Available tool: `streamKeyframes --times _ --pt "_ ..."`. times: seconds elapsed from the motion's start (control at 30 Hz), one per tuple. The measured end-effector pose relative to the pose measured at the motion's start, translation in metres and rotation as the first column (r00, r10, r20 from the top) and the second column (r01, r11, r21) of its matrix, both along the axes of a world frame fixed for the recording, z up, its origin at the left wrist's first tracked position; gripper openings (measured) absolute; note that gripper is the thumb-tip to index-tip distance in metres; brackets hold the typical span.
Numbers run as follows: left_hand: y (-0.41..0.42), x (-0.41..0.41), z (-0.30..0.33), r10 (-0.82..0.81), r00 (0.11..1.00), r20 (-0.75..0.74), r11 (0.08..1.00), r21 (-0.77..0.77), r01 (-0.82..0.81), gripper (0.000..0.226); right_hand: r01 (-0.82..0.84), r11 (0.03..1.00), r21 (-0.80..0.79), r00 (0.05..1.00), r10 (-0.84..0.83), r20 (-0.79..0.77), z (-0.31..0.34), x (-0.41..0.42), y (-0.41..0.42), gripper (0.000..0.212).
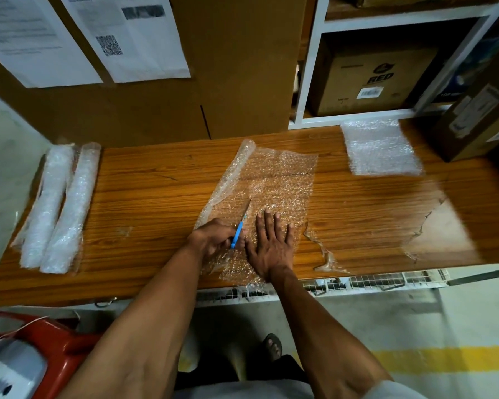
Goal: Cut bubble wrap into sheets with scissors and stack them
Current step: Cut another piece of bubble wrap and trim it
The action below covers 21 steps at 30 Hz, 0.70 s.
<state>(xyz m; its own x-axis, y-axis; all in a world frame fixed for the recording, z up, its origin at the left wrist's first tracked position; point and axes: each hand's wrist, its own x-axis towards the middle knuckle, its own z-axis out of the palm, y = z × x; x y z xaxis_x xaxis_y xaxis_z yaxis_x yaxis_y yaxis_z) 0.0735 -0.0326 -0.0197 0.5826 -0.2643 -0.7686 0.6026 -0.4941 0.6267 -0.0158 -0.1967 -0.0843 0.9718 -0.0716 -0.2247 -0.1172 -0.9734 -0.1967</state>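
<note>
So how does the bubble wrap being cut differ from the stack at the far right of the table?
The bubble wrap being cut is a single see-through layer with a curled left edge, pinned flat by the right hand. The stack looks white and opaque, lies flat and is untouched. Both lie on the wooden table.

Left hand (213, 236) gripping blue scissors (240, 226) in bubble wrap (274, 182), right hand (272, 246) flat on it, wooden table (156, 180)

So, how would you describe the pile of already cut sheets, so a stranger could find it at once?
Look at the long wooden table and follow it to its far right end, just below the white shelf. There lies the pile of cut sheets, beside a brown box. Unlike the two rolls at the left end, it is flat, squarish and milky white.
</note>
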Motion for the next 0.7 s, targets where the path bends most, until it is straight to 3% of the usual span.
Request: streamKeyframes --times 0.27,0.37,0.5,0.7 --pt "0.003 0.01 -0.004 -0.013 0.998 -0.067 1.0 -0.01 0.012 0.031 0.019 0.999 0.034 1.0 -0.019 -0.024 0.001 0.001 -0.001 0.083" --pt "0.002 0.013 0.002 -0.003 0.994 -0.107 0.998 -0.063 -0.004 0.026 0.021 0.999 0.048 1.0 -0.02 -0.016 0.003 0.001 -0.002 0.083" --pt "-0.003 0.023 0.006 -0.049 0.989 -0.14 0.995 -0.097 0.035 0.043 0.004 1.0 0.011 1.0 -0.004 -0.01 0.004 0.001 -0.005 0.084" --pt "-0.012 0.039 0.013 -0.005 0.989 -0.146 0.986 -0.166 -0.019 0.027 -0.008 0.999 -0.036 1.0 0.008 -0.004 0.006 0.0 -0.006 0.086"
